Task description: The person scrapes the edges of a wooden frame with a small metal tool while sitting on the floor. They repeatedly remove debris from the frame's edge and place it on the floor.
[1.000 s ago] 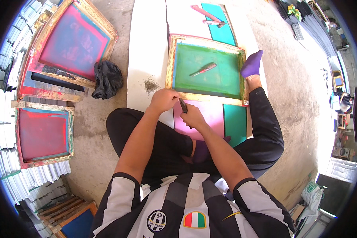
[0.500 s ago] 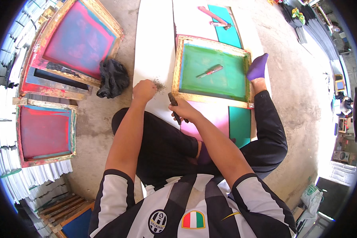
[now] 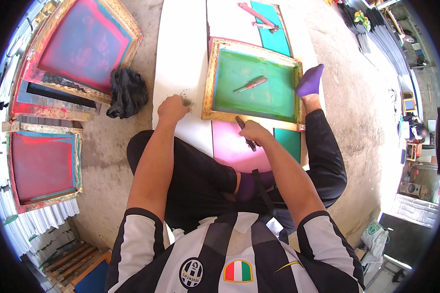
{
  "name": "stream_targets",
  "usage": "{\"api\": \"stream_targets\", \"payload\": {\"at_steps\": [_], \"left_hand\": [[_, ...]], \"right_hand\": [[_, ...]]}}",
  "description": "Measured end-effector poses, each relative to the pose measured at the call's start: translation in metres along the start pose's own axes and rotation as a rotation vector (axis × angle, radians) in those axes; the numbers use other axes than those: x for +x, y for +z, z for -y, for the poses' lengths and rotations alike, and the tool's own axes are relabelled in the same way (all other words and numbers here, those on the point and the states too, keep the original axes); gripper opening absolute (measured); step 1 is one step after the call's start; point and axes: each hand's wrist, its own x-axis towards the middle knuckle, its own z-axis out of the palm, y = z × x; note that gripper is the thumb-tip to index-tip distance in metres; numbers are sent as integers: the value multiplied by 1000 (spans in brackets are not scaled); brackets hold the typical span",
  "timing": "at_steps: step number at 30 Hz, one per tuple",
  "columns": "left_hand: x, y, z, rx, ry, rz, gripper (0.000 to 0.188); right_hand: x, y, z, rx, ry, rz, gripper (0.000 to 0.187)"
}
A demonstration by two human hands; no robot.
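My right hand (image 3: 255, 132) is closed round a pair of dark pliers (image 3: 240, 122), just off the near edge of a wooden screen-printing frame (image 3: 253, 120). Green mesh (image 3: 271, 100) fills that frame, and a screwdriver (image 3: 252, 84) with a reddish handle lies across it. To the left, my left hand (image 3: 173, 109) rests closed on the white board (image 3: 177, 53), beside a small scatter of dark bits (image 3: 187, 101), perhaps staples. Whether its curled fingers hold anything is hidden. My foot in a purple sock (image 3: 310, 81) sits against the frame's right side.
A hammer (image 3: 261, 17) lies on a teal strip (image 3: 275, 43) beyond the frame. Other printing frames (image 3: 46, 163) stand at the left, with a crumpled black plastic bag (image 3: 127, 93) beside them. Pink (image 3: 237, 146) and green sheets show under my work. Stacked sheets (image 3: 366, 44) are far right.
My right hand has moved right with the pliers, along the frame's near edge. My left hand stays beside the dark bits. The whole view has shifted slightly.
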Motion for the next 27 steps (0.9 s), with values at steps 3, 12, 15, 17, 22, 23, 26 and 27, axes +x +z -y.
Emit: {"api": "stream_targets", "payload": {"at_steps": [3, 12, 15, 17, 22, 23, 26, 27], "left_hand": [[1, -2, -2, -27, 9, 38, 46], [-7, -2, -14, -43, 89, 80, 35], [-9, 9, -20, -22, 145, 76, 30], [-11, 15, -24, -9, 158, 75, 27], [-10, 22, -34, 22, 216, 94, 22], [-12, 20, -34, 24, 207, 100, 22], [-13, 18, -39, 31, 213, 115, 22], [-10, 20, -37, 35, 224, 118, 22]], "right_hand": [[4, -4, 4, -35, 36, 33, 29], [5, -16, 22, -66, 84, 63, 24], [6, -13, 23, -93, 104, 44, 33], [-12, -8, 36, -136, 102, 22, 43], [-10, 19, 29, -68, 202, -124, 53], [-26, 16, 41, -48, 179, -145, 48], [-21, 27, 34, -42, 168, -222, 39], [-13, 32, 25, -49, 175, -247, 37]]}}
